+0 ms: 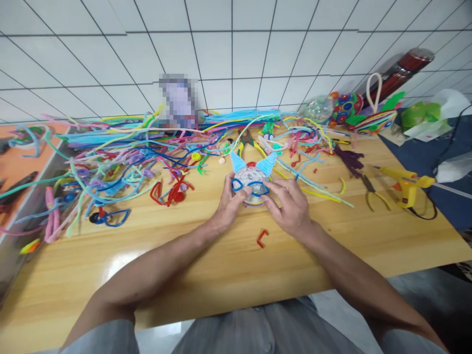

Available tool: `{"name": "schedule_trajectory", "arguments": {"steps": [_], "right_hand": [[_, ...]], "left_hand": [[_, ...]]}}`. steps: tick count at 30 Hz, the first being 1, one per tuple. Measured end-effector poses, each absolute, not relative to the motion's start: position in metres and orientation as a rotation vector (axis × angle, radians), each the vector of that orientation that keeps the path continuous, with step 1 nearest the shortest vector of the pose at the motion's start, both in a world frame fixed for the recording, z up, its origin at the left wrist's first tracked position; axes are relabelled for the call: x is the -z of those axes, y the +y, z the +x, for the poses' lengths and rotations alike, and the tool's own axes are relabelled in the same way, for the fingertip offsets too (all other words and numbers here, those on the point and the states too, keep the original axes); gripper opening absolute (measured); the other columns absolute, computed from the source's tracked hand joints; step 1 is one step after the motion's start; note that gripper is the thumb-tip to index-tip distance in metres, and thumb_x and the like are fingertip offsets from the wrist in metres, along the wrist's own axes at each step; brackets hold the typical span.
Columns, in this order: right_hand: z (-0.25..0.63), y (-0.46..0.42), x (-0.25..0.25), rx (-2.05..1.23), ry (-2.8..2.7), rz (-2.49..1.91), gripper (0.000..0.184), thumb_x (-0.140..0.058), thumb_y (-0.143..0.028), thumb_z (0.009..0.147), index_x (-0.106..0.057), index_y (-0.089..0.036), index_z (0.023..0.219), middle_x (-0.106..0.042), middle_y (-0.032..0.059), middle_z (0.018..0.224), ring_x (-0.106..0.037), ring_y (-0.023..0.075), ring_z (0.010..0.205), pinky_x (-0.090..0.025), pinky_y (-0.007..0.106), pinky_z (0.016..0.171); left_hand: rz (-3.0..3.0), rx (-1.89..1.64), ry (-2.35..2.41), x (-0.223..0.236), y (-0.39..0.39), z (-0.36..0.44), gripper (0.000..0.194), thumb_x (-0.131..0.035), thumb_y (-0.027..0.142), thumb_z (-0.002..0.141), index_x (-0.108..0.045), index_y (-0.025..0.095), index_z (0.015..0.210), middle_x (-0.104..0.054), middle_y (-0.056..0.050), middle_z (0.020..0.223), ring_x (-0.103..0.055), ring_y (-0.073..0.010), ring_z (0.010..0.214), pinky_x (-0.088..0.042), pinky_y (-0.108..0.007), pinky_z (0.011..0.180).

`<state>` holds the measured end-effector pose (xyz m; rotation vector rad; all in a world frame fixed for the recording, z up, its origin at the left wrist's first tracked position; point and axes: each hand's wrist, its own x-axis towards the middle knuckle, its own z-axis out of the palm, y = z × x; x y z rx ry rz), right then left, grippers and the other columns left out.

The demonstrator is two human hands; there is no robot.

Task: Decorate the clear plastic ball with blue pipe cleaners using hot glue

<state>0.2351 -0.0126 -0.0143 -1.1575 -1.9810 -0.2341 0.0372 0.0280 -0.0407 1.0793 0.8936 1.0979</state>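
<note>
A round silvery-white craft head with two light blue pointed ears and a red spot on top stands upright between my hands, just above the table. Across its front lies a pair of dark blue pipe-cleaner glasses with two loops. My left hand is closed around the head's left side, its thumb pressing on the front near the glasses. At the right end of the glasses, the fingers of my right hand are pinched together against the head. A bent red pipe-cleaner piece lies on the table below.
Tangled pipe cleaners cover the left and back. Yellow-handled pliers lie behind the head. Cutting pliers and a yellow glue gun lie at right. A red pipe-cleaner bundle is left of my hands.
</note>
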Motion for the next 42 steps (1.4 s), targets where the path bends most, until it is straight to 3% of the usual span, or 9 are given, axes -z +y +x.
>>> {"name": "schedule_trajectory", "arguments": {"steps": [8,17,22,27,35,42], "right_hand": [[0.236,-0.013,0.015,0.194,-2.021,-1.181,0.037,-0.065,-0.024,0.109,-0.076,-0.026,0.144,-0.079,0.0129,0.116,-0.075,0.0275,0.102,-0.065,0.044,0.089],[0.236,-0.009,0.019,0.296,-1.962,-1.033,0.052,-0.072,-0.016,0.105,-0.069,-0.024,0.157,-0.076,0.0117,0.112,-0.073,0.0242,0.097,-0.064,0.037,0.083],[0.239,-0.008,0.026,0.245,-1.967,-1.06,0.062,-0.073,-0.016,0.105,-0.063,-0.03,0.165,-0.077,0.0111,0.114,-0.073,0.0246,0.095,-0.065,0.04,0.082],[0.239,-0.007,0.029,0.161,-1.957,-1.071,0.068,-0.074,-0.019,0.105,-0.057,-0.029,0.169,-0.079,0.0134,0.121,-0.077,0.0287,0.104,-0.068,0.044,0.089],[0.238,-0.006,0.032,0.095,-1.935,-1.071,0.048,-0.075,-0.023,0.105,-0.072,-0.031,0.151,-0.081,0.0109,0.119,-0.079,0.0286,0.106,-0.069,0.045,0.094],[0.234,-0.007,0.028,0.053,-1.909,-1.055,0.046,-0.075,-0.021,0.105,-0.073,-0.031,0.149,-0.08,0.0103,0.119,-0.079,0.0275,0.107,-0.069,0.044,0.093]], "left_hand": [[1.112,-1.073,0.922,0.032,0.026,0.037,0.079,-0.083,0.074,0.08,-0.05,0.028,0.135,-0.071,-0.009,0.135,-0.067,-0.0305,0.127,-0.058,-0.043,0.11],[1.123,-1.139,0.927,0.034,0.02,0.04,0.072,-0.082,0.068,0.087,-0.049,0.027,0.136,-0.069,-0.007,0.133,-0.067,-0.0262,0.122,-0.058,-0.04,0.109],[1.147,-1.233,1.029,0.037,0.019,0.042,0.078,-0.089,0.061,0.081,-0.05,0.024,0.137,-0.067,-0.01,0.136,-0.066,-0.0286,0.126,-0.054,-0.044,0.115],[1.178,-1.258,1.049,0.039,0.02,0.042,0.079,-0.089,0.059,0.081,-0.049,0.023,0.14,-0.066,-0.011,0.139,-0.067,-0.0297,0.126,-0.053,-0.045,0.113],[1.214,-1.223,1.033,0.046,0.021,0.037,0.084,-0.086,0.069,0.083,-0.047,0.025,0.143,-0.064,-0.011,0.14,-0.064,-0.0305,0.129,-0.053,-0.046,0.116],[1.234,-1.191,0.955,0.048,0.022,0.037,0.082,-0.082,0.072,0.088,-0.045,0.027,0.147,-0.064,-0.011,0.148,-0.063,-0.0307,0.137,-0.051,-0.047,0.122]]}}
